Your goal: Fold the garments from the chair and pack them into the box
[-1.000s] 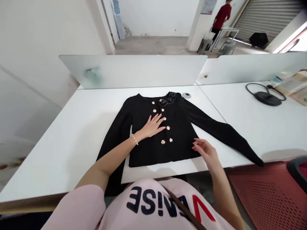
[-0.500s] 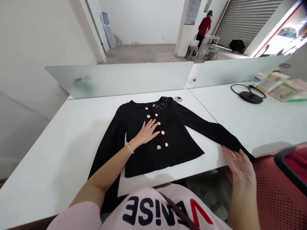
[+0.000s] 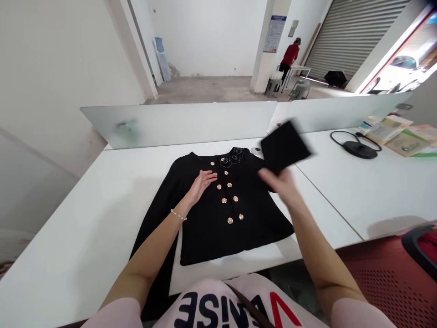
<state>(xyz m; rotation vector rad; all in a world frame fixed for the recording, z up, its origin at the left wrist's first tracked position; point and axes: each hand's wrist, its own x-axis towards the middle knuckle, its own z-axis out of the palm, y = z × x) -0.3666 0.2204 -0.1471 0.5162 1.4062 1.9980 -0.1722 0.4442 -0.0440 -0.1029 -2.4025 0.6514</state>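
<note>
A black jacket (image 3: 208,232) with two rows of gold buttons and dark rose trims (image 3: 235,157) at the neckline lies flat on the white table (image 3: 78,218). My left hand (image 3: 201,184) rests on its upper front, fingers stretched out beside the buttons. At the jacket's right side, my right hand (image 3: 282,183) grips the sleeve (image 3: 284,145), which is raised and folded upward, blurred by motion. The other sleeve (image 3: 153,218) runs down past the table's front edge, partly behind my left arm.
A frosted divider (image 3: 191,123) stands along the table's back. To the right are a black round base with a cable (image 3: 360,149) and several boxes (image 3: 408,139). A red chair (image 3: 385,278) is at the front right. Beyond, a person in red (image 3: 290,54) stands by a table.
My right hand went from the jacket's hem out to the sleeve's end, took hold and brought the sleeve up and inward. My left hand slid slightly up the jacket's front.
</note>
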